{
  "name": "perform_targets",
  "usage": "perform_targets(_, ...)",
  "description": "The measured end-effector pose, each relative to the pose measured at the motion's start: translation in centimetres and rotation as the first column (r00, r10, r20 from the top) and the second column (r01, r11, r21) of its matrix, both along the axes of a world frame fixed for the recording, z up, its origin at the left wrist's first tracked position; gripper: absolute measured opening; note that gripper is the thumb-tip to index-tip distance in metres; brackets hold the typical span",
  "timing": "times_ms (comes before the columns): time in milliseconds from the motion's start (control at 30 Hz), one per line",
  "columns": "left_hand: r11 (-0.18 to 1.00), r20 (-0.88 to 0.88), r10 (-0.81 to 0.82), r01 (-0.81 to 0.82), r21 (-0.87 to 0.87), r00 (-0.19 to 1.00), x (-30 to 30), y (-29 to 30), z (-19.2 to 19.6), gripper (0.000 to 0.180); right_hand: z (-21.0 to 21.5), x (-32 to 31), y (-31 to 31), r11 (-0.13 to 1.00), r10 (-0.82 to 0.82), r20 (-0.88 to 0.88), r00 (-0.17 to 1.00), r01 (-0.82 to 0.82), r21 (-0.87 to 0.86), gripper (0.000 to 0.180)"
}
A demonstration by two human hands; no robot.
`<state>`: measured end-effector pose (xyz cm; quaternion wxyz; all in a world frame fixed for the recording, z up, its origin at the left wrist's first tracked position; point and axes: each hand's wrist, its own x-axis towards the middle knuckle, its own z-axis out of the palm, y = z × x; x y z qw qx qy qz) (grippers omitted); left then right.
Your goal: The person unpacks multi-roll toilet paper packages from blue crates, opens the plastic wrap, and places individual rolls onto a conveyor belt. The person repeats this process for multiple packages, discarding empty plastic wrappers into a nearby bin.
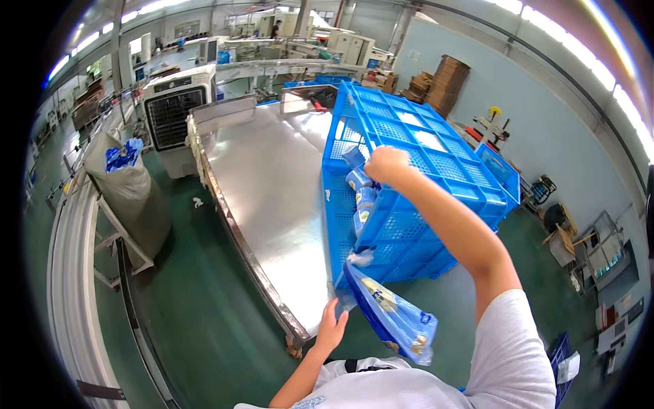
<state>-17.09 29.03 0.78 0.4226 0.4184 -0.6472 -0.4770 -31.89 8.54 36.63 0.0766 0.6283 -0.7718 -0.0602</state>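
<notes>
A large blue plastic crate (436,153) lies tipped on its side on a shiny metal table (272,177), its mouth facing left. Inside it sit several small blue-and-white packs (366,198) in a row along the opening. My right hand (387,165) is closed at the crate's upper rim, with its fingertips partly hidden. A blue printed plastic bag (392,310) with a clear end hangs at the crate's near corner, beyond the table edge. My left hand (332,328) is beside the bag's upper end, fingers apart and pointing up; whether it touches the film I cannot tell.
A raised dark rim (252,245) runs along the table's left side. A tall sack (129,191) with blue film on top stands at left beside a white rail frame (75,293). An air cooler (178,112) is behind the table. Stacked cartons (446,85) lean by the wall.
</notes>
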Motion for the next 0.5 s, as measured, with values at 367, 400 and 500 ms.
perform_targets(367,0.998,-0.212,0.042,-0.049,-0.026,0.976,0.5,-10.6,11.5,0.061,-10.8,-32.0,13.5,0.259,0.461,0.52,0.719,0.452,-0.854,0.027)
perform_targets(400,0.997,-0.234,0.001,-0.02,-0.078,0.972,-0.7,-12.4,13.7,0.066,-14.1,-37.1,14.1,0.158,0.408,0.566,0.717,0.555,-0.817,0.029)
perform_targets(500,0.978,-0.352,-0.101,0.028,-0.205,0.931,-6.4,-18.2,21.3,0.079,-22.1,-50.7,15.8,0.055,0.278,0.724,0.632,0.742,-0.668,0.024)
